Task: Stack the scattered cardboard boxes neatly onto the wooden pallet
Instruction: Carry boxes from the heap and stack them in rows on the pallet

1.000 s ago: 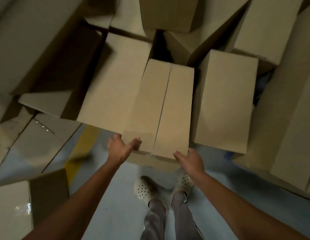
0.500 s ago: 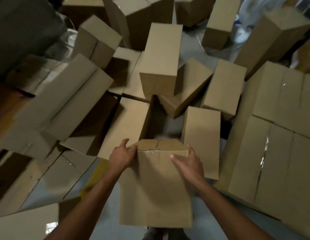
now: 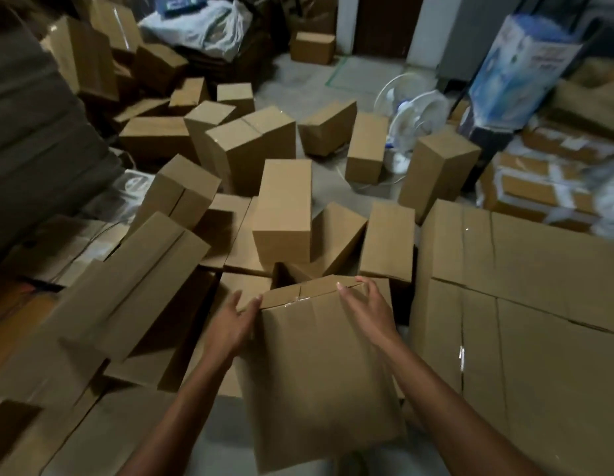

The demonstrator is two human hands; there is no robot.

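Right now I have one cardboard box (image 3: 319, 372) lifted in front of me in the lower middle of the frame, with its long face tipped toward me and its taped end flaps pointing away. My left hand (image 3: 235, 324) presses against the box's upper left corner. The thumb touches the edge there and the fingers run fairly straight and close together along the side, though I cannot tell how far they reach round it. My right hand (image 3: 367, 310) lies flat on the near face by the upper right corner. Its fingers are straight and slightly spread, and the tips reach the top edge. The box is carried between my two hands and blocks my view of the floor straight below me.

Beyond it, through the middle of the frame, loose boxes (image 3: 250, 156) lie scattered on the grey floor (image 3: 333, 187), some flat, some leaning on each other. One tall box (image 3: 281, 211) stands just above the box I hold. A long box (image 3: 134, 286) lies tilted at the left, resting on others. At the right there is a block of large cartons (image 3: 522, 338), close-packed, with tape along their seams. White fans (image 3: 415, 115) stand at the upper right, beside a blue printed carton (image 3: 518, 70). A pale plastic bag (image 3: 202, 29) sits at the top, left of centre.
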